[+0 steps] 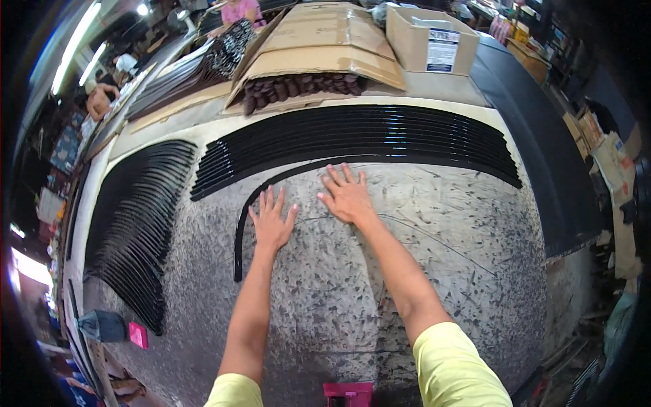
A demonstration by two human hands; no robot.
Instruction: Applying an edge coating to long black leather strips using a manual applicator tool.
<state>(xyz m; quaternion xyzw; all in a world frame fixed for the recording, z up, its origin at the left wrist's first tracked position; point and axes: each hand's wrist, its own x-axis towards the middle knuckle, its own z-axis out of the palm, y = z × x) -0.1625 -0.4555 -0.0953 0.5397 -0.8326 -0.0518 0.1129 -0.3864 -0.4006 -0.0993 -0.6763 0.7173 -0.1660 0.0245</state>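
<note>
Here, left hand (272,227), right hand (351,201), near black strip's (239,237) edge, roomy tabletop (461,271)

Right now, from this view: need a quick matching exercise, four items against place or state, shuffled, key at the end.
1. Left hand
2. Fanned black strips
3. Beige box
4. Loose black strip

A. At the back, right of the brown cardboard
B. Curving past the fingertips
C. Palm down, fingers spread
D. Side by side at far left

Pairs: 1-C, 2-D, 3-A, 4-B
</note>
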